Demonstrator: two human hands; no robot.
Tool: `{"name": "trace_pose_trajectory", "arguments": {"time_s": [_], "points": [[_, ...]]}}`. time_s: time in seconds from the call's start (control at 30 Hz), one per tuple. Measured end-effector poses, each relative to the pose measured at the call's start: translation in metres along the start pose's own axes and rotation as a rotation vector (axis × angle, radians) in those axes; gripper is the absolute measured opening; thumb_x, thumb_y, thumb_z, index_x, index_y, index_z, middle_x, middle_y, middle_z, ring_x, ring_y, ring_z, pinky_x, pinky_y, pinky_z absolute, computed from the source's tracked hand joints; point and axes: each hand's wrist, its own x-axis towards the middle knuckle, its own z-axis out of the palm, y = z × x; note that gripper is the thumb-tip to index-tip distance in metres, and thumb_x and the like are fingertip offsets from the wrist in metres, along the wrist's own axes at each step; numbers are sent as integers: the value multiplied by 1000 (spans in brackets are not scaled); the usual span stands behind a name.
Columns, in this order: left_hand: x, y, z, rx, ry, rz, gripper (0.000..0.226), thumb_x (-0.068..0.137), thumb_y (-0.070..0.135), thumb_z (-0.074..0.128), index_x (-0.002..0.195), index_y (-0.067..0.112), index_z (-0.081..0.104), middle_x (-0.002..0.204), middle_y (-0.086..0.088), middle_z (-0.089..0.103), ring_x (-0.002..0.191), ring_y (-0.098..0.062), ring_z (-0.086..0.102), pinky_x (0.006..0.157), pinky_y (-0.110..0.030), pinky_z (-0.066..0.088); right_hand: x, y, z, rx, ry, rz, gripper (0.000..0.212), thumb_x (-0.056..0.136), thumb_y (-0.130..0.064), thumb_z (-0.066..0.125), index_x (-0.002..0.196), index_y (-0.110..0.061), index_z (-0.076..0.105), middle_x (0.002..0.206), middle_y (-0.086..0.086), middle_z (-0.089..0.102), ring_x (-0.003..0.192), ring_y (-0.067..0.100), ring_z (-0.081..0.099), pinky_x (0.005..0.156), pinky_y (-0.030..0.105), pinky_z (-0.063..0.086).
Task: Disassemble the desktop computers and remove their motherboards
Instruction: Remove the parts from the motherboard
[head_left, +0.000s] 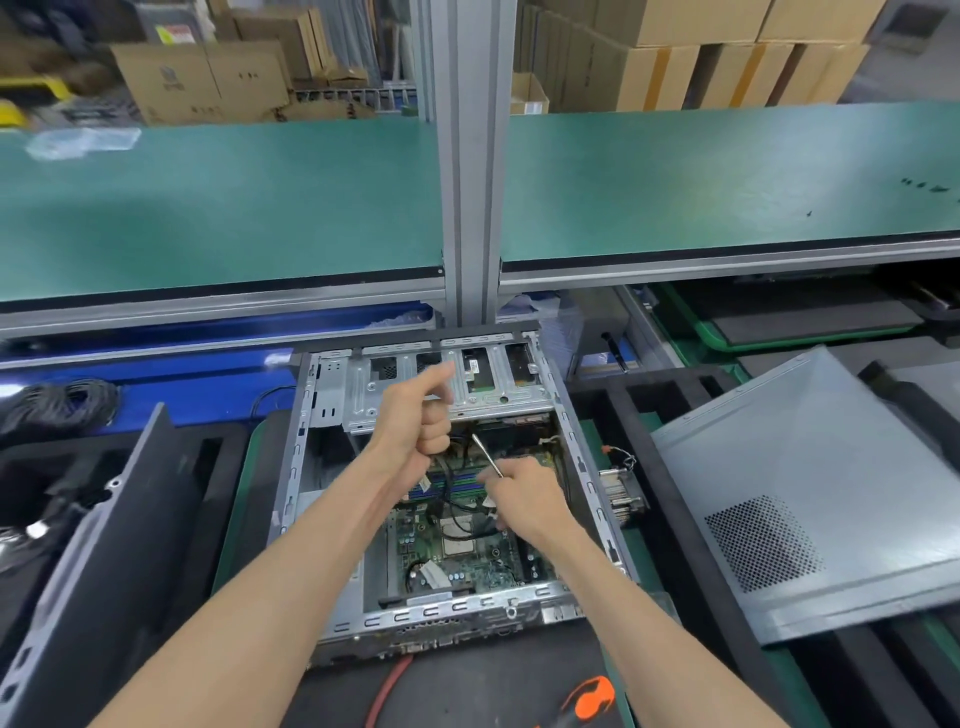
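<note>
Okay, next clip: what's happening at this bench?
A person is working inside an open desktop case whose motherboard is still in place. The left hand grips black cables and pulls them up; the right hand holds a thin metal tool over the board. A removed side panel lies to the right.

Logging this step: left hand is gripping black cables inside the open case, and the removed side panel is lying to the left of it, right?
Not quite. The head view shows the removed side panel lying right of the open case, not left. The left hand does grip the black cables.
</note>
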Motion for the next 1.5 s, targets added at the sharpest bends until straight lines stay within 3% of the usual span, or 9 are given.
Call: {"name": "trace_pose_trajectory", "arguments": {"time_s": [0.13, 0.33, 0.43, 0.57, 0.7, 0.93, 1.13, 1.27, 1.5], "points": [[1, -2, -14, 208, 95, -21, 34, 91, 41, 65, 73, 13, 58, 49, 7, 24, 39, -10, 18, 35, -19, 19, -3, -1, -6, 177, -157, 117, 10, 88, -5, 57, 92, 0, 64, 68, 9, 64, 40, 8, 55, 40, 18, 38], [4, -25, -25, 1388, 132, 104, 21, 81, 20, 62, 68, 9, 50, 63, -5, 56, 60, -24, 53, 56, -28, 42, -6, -1, -4, 166, -263, 178, 27, 86, 1, 49, 107, 14, 60, 56, 12, 59, 35, 15, 49, 36, 21, 34], [1, -31, -20, 1745, 106, 95, 17, 76, 24, 68, 78, 15, 55, 72, -1, 55, 78, -27, 62, 62, -32, 45, -7, -1, -1, 146, -312, 187, 27, 88, -1, 49, 111, 12, 58, 60, 12, 60, 39, 17, 52, 35, 23, 35], [1, -41, -21, 2069, 21, 52, 59, 65, 60, 83, 104, 22, 60, 94, 1, 63, 92, -24, 65, 68, -34, 41, -3, 2, 1, 154, -283, 189, 23, 92, -6, 54, 111, 6, 59, 64, 12, 65, 39, 15, 50, 36, 21, 34], [0, -52, -26, 2296, 7, 53, 42, 82, 43, 75, 117, 24, 63, 112, -3, 63, 103, -21, 62, 71, -34, 41, 3, 6, 2, 165, -210, 142, 9, 93, -7, 57, 96, -3, 65, 101, 24, 73, 45, 15, 55, 43, 24, 39], [5, -54, -23, 2259, -60, -50, 36, 89, 10, 62, 124, 17, 61, 115, -3, 63, 107, -27, 63, 79, -36, 42, 8, 9, 10, -51, -246, 52, 14, 91, 1, 61, 83, -8, 68, 92, 15, 75, 34, 11, 53, 49, 27, 54], [8, -58, -35, 2192, -126, -9, 91, 87, 7, 65, 156, 21, 8, 143, -21, 35, 130, -39, 38, 100, -44, 39, 19, 7, 10, -106, -165, 46, 24, 96, -2, 43, 103, 6, 64, 110, 20, 65, 56, 25, 70, 73, 42, 60], [17, -64, -38, 2226, -233, 64, 103, 83, 13, 67, 158, 19, -4, 159, -17, 12, 144, -40, 15, 117, -49, 19, 24, 8, 8, -181, -138, 49, 18, 99, -6, 37, 98, -6, 56, 125, 27, 57, 60, 29, 70, 53, 29, 51], [39, -71, -31, 1713, -39, 34, 33, 76, 28, 48, 106, 16, 39, 114, -12, 60, 103, -31, 52, 90, -42, 35, 36, 12, 10, -192, -98, 79, 31, 107, -22, 40, 124, -4, 58, 92, 16, 67, 50, 23, 66, 39, 27, 45]]}}
